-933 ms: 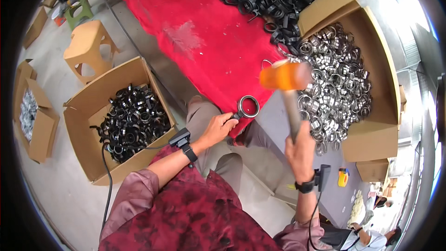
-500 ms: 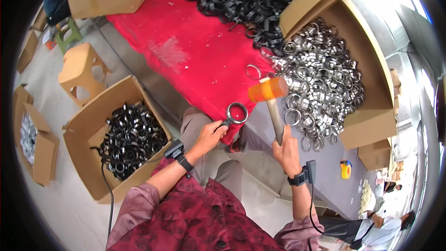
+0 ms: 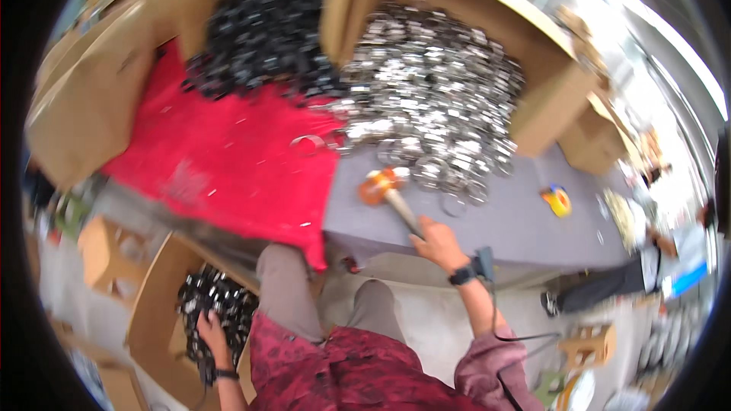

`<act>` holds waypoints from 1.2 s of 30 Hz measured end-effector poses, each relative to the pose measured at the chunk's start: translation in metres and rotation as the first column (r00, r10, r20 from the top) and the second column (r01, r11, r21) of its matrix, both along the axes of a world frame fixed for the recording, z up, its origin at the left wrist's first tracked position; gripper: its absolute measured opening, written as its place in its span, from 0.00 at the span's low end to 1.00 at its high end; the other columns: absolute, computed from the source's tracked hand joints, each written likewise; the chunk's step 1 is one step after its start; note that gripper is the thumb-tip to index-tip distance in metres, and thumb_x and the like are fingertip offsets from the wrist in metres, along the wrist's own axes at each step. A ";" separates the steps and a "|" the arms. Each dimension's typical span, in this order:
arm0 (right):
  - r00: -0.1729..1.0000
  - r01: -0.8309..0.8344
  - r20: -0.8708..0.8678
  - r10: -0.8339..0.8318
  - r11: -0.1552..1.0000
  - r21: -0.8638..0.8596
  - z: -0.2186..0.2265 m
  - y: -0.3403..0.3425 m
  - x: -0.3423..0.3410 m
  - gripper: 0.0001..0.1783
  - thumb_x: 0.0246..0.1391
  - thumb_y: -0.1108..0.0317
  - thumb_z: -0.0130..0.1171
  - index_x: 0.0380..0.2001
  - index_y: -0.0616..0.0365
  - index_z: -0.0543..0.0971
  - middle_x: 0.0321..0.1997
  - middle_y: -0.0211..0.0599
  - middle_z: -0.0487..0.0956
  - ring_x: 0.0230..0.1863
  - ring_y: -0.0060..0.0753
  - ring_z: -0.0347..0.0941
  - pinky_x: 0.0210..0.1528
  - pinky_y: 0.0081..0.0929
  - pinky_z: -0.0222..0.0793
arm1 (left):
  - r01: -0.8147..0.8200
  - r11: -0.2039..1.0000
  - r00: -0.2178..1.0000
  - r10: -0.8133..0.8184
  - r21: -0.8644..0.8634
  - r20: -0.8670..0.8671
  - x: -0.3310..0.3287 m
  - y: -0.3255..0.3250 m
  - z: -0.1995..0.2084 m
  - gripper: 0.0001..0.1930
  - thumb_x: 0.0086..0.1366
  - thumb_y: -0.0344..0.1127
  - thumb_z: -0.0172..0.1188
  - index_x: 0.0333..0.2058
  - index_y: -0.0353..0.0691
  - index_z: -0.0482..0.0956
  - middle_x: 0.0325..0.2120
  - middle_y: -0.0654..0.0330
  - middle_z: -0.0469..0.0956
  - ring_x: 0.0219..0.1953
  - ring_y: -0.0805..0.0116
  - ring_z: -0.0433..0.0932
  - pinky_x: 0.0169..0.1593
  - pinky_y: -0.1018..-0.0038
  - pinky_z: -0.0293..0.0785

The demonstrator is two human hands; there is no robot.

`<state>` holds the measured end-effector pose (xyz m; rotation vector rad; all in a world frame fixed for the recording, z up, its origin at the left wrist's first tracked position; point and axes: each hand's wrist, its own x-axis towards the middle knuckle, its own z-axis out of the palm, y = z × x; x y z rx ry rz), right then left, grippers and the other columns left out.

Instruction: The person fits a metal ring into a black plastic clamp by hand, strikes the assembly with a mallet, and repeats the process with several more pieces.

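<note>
A mallet with an orange head [image 3: 378, 186] and a pale handle is in my right hand [image 3: 438, 243], whose fingers wrap round the handle over the grey tabletop. My left hand [image 3: 212, 332] is down at the lower left, at the pile of black-and-silver ring parts [image 3: 217, 297] inside an open cardboard box [image 3: 156, 327]. Motion blur smears its fingers, so whether it holds a ring part does not show. One loose silver ring [image 3: 307, 144] lies on the red cloth [image 3: 221, 175].
Black rings [image 3: 266, 30] and shiny silver rings [image 3: 434, 91] are heaped in cardboard boxes at the back of the table. Yellow tape [image 3: 558, 202] lies on the grey tabletop [image 3: 487, 236]. A tan stool [image 3: 114, 255] stands left; a person [image 3: 647, 266] is at the right.
My left hand has moved from the red cloth's edge, where it held a black-and-silver ring part, down to the box. The mallet has shifted left in the picture. The view has swung right.
</note>
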<state>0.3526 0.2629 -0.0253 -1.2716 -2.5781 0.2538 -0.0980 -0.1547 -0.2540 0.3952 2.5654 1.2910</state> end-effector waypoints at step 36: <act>0.969 0.200 -0.223 -0.108 0.872 0.448 -0.021 -0.005 -0.014 0.14 0.55 0.66 0.58 0.43 0.60 0.74 0.37 0.39 0.72 0.42 0.42 0.72 0.43 0.37 0.69 | 0.791 0.547 0.144 -0.603 -0.274 -0.785 0.010 0.439 0.177 0.05 0.63 0.22 0.56 0.37 0.33 0.72 0.36 0.48 0.73 0.40 0.45 0.71 0.46 0.54 0.69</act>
